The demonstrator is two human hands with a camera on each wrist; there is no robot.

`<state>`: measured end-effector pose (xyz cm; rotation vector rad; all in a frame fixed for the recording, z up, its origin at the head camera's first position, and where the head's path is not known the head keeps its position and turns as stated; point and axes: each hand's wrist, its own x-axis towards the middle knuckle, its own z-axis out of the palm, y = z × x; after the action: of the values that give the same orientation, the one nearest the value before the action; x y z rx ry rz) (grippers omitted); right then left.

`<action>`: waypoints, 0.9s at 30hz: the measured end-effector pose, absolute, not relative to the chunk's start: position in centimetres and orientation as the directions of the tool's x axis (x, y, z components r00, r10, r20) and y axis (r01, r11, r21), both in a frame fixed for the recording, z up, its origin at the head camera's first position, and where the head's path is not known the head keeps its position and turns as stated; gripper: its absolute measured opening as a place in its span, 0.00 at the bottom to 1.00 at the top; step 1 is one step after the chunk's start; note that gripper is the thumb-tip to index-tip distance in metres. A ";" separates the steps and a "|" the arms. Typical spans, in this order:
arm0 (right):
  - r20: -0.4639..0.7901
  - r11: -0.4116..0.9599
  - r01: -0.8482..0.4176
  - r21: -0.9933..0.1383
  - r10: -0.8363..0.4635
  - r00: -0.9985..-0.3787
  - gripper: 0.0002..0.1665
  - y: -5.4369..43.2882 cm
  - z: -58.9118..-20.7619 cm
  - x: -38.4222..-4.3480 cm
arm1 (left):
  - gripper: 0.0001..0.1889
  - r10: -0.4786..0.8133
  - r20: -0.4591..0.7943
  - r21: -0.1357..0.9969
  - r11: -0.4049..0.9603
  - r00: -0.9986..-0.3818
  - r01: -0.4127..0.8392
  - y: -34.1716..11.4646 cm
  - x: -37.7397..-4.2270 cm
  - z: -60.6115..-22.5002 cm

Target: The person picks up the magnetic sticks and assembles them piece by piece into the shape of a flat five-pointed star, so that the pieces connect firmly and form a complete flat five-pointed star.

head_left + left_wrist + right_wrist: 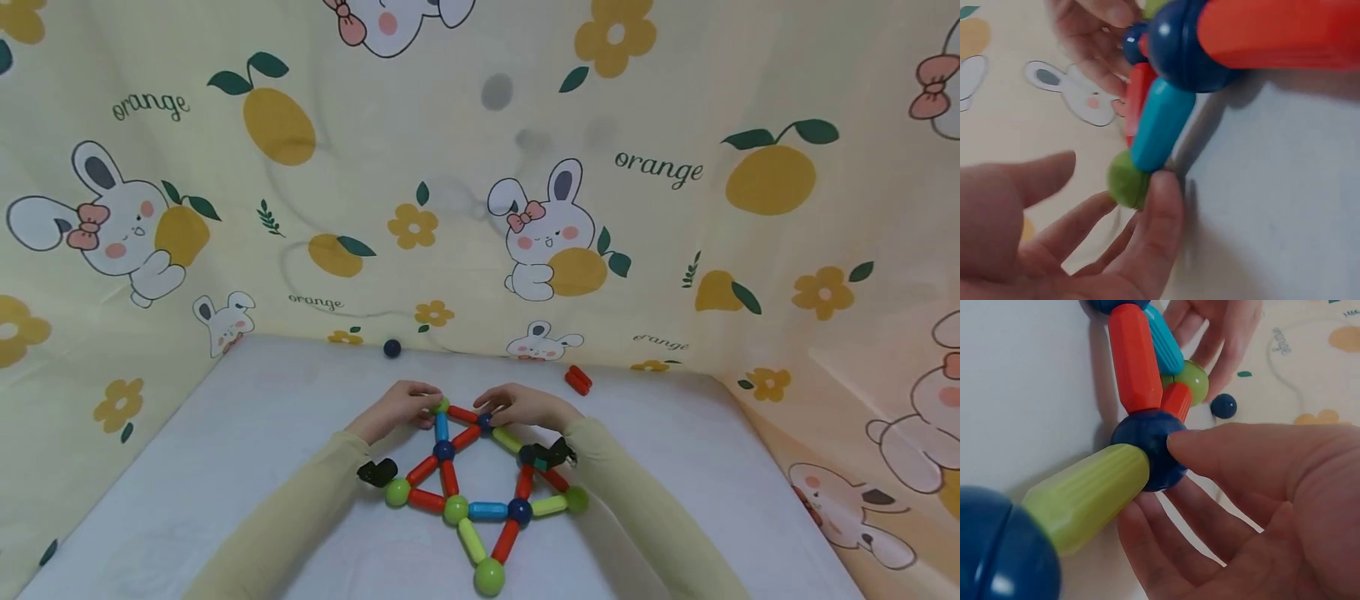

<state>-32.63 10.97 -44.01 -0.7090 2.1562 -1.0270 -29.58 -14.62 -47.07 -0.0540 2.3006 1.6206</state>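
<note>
A flat frame of ball-and-rod toy pieces lies on the white table (262, 433), its rods red, blue and yellow-green between green and dark blue balls. My left hand (401, 406) touches the green ball (1125, 180) at the frame's far left corner with its fingers, while its thumb stands apart from it. With thumb and fingertips, my right hand (534, 407) pinches the dark blue ball (1147, 447) at the far side. A red rod (463, 414) links these two balls. From the pinched ball a yellow-green rod (1088, 494) runs to another dark blue ball (1004, 550).
One loose dark blue ball (392, 348) sits at the table's back edge. Two red rods (578, 380) lie side by side at the back right. A printed cloth (450, 158) with rabbits and oranges hangs behind and along both sides of the table.
</note>
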 end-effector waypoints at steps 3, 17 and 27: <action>-0.309 0.540 -0.189 -0.820 -0.697 -0.647 0.22 11.3 -44.3 -32.7 | 0.25 0.239 -0.296 0.924 0.317 -0.925 -0.214 -15.7 -28.3 -46.6; -0.315 0.545 -0.159 -0.823 -0.671 -0.671 0.18 11.6 -45.0 -32.9 | 0.26 0.449 -0.289 0.879 0.474 -0.846 -0.049 -18.3 -20.5 -46.4; -0.278 0.536 -0.168 -0.828 -0.652 -0.706 0.16 12.6 -44.9 -32.3 | 0.22 0.362 -0.184 0.866 0.499 -0.914 0.023 -18.8 -20.8 -46.7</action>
<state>-32.34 12.64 -44.94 -0.6611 2.2007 -1.1008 -20.83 -18.81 -46.70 0.3218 2.4044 1.3820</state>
